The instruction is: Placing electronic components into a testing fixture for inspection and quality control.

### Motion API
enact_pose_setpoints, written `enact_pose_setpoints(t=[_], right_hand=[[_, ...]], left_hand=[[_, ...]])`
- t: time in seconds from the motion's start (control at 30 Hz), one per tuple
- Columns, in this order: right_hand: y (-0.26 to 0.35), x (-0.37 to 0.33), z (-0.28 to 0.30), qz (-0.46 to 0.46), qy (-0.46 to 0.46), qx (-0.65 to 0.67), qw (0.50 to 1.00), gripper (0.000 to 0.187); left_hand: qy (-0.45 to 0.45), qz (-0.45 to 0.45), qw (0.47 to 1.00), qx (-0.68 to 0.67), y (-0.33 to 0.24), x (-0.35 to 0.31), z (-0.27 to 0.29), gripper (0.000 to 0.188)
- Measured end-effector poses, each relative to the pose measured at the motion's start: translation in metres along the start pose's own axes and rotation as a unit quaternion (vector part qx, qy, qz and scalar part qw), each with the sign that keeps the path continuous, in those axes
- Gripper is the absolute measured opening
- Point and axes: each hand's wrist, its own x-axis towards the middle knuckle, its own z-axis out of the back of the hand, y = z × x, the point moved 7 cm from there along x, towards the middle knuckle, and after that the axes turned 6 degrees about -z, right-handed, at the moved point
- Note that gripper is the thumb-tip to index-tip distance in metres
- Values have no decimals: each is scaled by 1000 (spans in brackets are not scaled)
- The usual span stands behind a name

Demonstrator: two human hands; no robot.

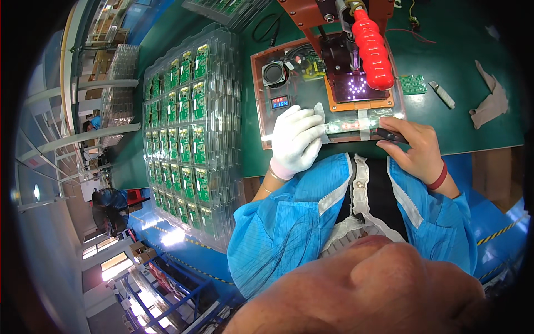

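My left hand (pixel 298 139), in a white glove, rests at the front edge of a clear-topped test fixture (pixel 303 122). Its fingers are curled together, and whatever lies under them is hidden. Bare, with a dark red band at the wrist, my right hand (pixel 416 146) grips a small black rounded object (pixel 391 135) between thumb and fingers at the fixture's front right corner. Between my hands, a strip of whitish tape (pixel 364 123) crosses the front of the fixture. Above stands a press with a red ribbed handle (pixel 371 50) over a dark plate with lit dots (pixel 357 87).
Stacked clear trays (pixel 222 111) of green circuit boards rise on the left. A speaker (pixel 275 74) and a small digital display (pixel 281 102) sit in the fixture. Rightward on the green table lie a circuit board (pixel 413 84), a white stick-like piece (pixel 442 95) and a greyish cloth (pixel 489 99).
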Motion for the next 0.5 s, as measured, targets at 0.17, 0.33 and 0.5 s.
enact_pose_setpoints(t=[0.17,0.33,0.5], right_hand=[[0,2,0,-2,1,9,1000,44],[-2,1,2,-6,1,20,1000,44],[-12,-3,5,-13,-8,82,997,43]], left_hand=[[-3,-1,1000,0,0,1,1,20],[1,-7,1000,3,-2,5,0,18],[9,-14,1000,23,-2,6,-5,17]])
